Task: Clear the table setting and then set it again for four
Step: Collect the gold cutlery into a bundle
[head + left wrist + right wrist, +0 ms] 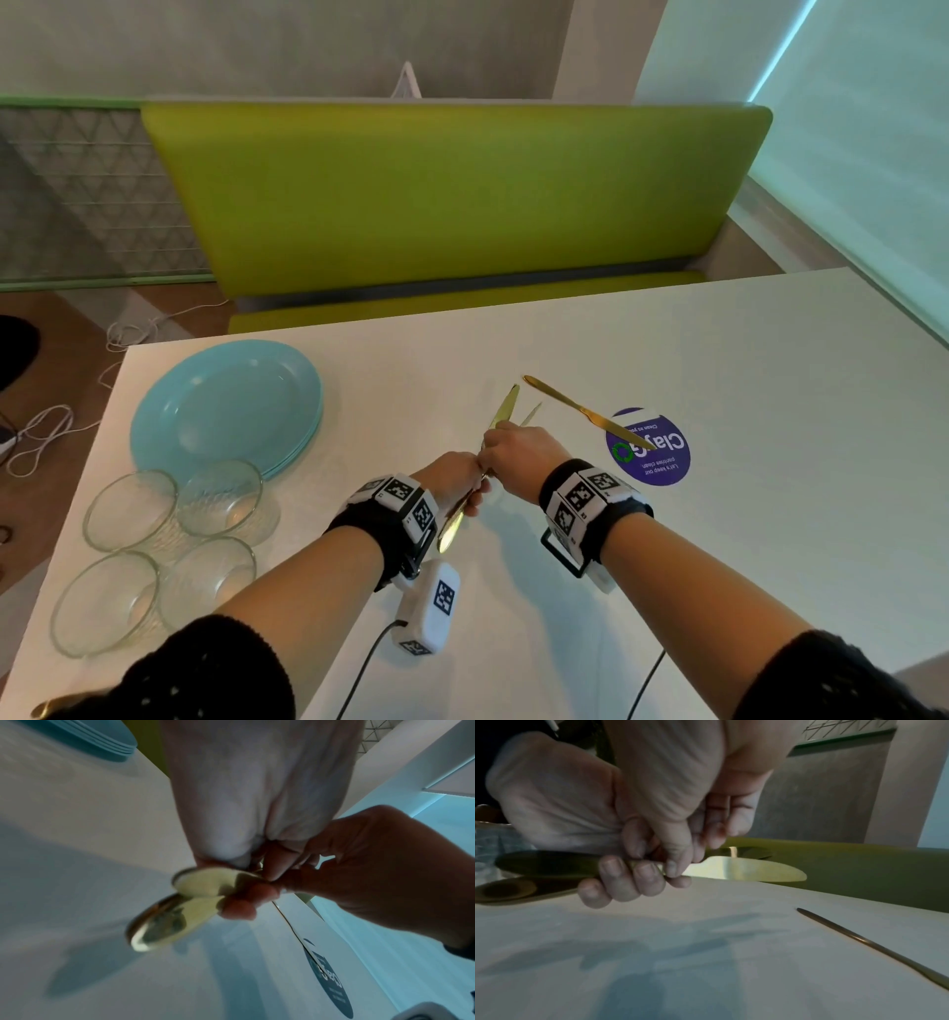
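Observation:
Over the middle of the white table [719, 360] my left hand [462, 488] grips a bundle of gold cutlery [506, 406]. Two spoon bowls [159, 927] stick out behind the left hand's fingers [618, 882], and a knife blade [744, 871] and a fork's tines [531, 413] point forward. My right hand [506, 447] meets the left one and pinches the same bundle between thumb [675, 850] and fingers. One more gold knife [585, 411] lies alone on the table just right of the hands, its blade over a purple sticker [662, 462].
A stack of teal plates [226, 406] sits at the table's far left, with several clear glass bowls [131, 509] grouped in front of it. A green bench [436, 205] runs behind the table. Something gold [51, 706] shows at the near left edge. Cables lie on the floor.

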Demonstrator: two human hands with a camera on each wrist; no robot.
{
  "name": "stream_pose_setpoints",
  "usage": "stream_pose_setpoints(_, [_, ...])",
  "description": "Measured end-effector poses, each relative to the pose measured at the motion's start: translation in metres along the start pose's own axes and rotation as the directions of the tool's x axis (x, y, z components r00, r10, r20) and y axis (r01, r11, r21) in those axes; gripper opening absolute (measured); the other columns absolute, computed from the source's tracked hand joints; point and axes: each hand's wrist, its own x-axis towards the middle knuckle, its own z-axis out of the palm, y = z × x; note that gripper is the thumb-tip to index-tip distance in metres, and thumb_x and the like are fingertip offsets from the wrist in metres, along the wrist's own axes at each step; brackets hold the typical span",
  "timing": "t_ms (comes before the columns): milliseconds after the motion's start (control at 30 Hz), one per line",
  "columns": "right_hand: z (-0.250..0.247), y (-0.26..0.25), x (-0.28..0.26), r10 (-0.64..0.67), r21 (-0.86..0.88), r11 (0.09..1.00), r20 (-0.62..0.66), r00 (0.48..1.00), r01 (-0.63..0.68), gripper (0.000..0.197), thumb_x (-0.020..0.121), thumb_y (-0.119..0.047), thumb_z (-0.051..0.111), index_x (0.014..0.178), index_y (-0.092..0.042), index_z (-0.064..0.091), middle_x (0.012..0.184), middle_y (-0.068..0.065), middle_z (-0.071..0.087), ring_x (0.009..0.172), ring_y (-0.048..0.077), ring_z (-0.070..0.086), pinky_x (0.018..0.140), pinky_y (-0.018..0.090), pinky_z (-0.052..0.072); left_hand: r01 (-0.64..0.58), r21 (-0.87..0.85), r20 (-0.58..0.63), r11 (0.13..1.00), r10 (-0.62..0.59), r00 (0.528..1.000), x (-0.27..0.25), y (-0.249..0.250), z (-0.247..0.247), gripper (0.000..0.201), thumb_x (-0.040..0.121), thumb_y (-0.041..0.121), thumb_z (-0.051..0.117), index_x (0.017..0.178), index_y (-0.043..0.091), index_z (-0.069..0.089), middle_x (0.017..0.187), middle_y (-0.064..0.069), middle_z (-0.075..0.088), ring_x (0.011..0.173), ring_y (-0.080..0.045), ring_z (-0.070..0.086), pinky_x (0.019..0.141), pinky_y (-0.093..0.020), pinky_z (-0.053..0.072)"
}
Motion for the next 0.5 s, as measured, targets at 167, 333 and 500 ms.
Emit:
stream_pose_setpoints(167, [0.008,0.018,0.007,0.198,0.154,0.972,-0.119,0.973,-0.179,0.033,0.093,-0.01,0.045,0.121,-0.019,0.06,0.115,0.002,0.061,0.113,0.022,0.053,0.084,0.032,0.047,-0.007,0.021,-0.032,1.0,0.008,0.999,0.009,0.004,-0.001,0.023,0.091,-0.004,0.029,0.081,0.006,0.048,0.066,-0.005,0.042,0.052,-0.015,0.037,0.047,-0.024,0.033])
stream_pose_setpoints(333, [0.018,0.061,0.009,0.543,0.221,0.822,-0.026,0.839,-0.525,0.036,0.094,-0.015,0.045,0.128,-0.015,0.054,0.125,0.005,0.057,0.115,0.022,0.055,0.093,0.034,0.048,-0.022,0.019,-0.054,1.0,0.023,0.998,0.015,0.008,-0.014,0.019,0.098,0.005,0.031,0.094,0.004,0.049,0.065,-0.003,0.041,0.052,-0.014,0.035,0.045,-0.021,0.033])
stream_pose_setpoints(500, [0.036,0.098,0.012,0.693,0.132,0.701,0.104,0.713,-0.701,0.034,0.095,-0.017,0.044,0.127,-0.009,0.051,0.125,0.007,0.055,0.118,0.023,0.05,0.094,0.033,0.045,-0.042,-0.04,-0.056,0.998,0.04,0.998,0.02,0.013,-0.026,0.028,0.097,0.0,0.03,0.081,0.009,0.052,0.067,-0.004,0.044,0.054,-0.015,0.039,0.049,-0.024,0.032])
